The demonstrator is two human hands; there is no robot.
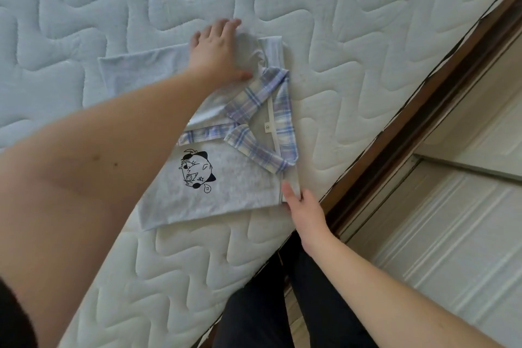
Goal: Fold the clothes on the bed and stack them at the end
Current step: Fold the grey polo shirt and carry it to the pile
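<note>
Centrally in the head view, a light grey short-sleeved shirt with a blue-and-white plaid collar (217, 150) lies partly folded on the white quilted mattress (324, 8), close to the mattress edge that runs diagonally from the upper right to the bottom of the frame. A black cartoon face print (195, 171) shows on the shirt's chest, and a small round size label (267, 127) sits inside the plaid collar (262, 124). The left hand (219, 51) reaches to the upper middle of the frame and presses flat on the folded-over grey fabric above the collar, fingers straight and slightly spread. The right hand (299, 203) lies at the shirt's lower right edge, just beside the mattress border; its fingers are extended and touch the fabric fold, though whether the thumb pinches the cloth cannot be told. Dark trousers (282, 305) appear at the bottom, beside a brown wooden bed frame (423, 110) and a pale ribbed panel (440, 234) at the right.
</note>
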